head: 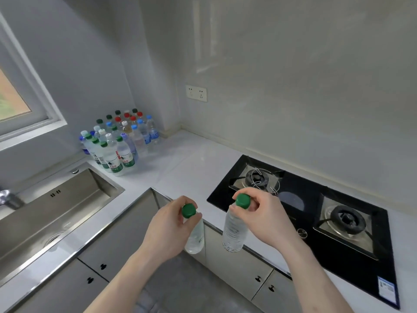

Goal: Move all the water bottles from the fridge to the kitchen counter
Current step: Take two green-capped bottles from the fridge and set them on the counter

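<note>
White counter (191,159) wraps the corner ahead; the bottle cluster (119,141) stands forward-left. I pinch one green-capped bottle by the neck in my left hand (169,224), another in my right hand (261,215), both hanging upright; left is nearer.

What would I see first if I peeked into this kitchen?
Two hands, the left hand and right hand, each holding a green-capped water bottle by its neck over the counter edge. Behind them, a crowd of bottles stands in the counter's corner, beside the sink.
</note>
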A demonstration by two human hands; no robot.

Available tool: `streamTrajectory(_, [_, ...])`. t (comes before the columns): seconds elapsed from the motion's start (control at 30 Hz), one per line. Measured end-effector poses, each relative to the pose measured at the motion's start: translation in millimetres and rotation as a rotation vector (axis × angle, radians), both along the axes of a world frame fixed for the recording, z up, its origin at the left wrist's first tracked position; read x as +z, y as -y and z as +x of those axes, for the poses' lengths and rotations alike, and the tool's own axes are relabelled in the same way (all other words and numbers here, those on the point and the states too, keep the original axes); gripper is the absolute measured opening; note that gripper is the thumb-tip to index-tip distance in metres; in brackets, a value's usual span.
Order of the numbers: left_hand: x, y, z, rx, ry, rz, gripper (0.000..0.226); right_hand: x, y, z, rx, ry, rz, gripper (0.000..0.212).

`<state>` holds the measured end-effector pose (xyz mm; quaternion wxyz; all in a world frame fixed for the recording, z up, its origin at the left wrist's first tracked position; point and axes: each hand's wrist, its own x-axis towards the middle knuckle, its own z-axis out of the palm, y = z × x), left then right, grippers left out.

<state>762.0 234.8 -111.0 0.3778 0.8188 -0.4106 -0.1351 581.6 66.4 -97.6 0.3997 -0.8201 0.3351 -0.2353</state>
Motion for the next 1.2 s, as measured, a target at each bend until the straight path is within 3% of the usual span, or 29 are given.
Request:
streamTrajectory(0.4, [-1,-2,85,0.15,-0.007,0.005,0.008,-6,25,122,0.145,-0.002,0.011,0.013])
streamTrajectory(1.2, [-6,128,287,0.355,0.107,0.146,0.01,-18,184,362,0.334,-0.089,0.02,0.018])
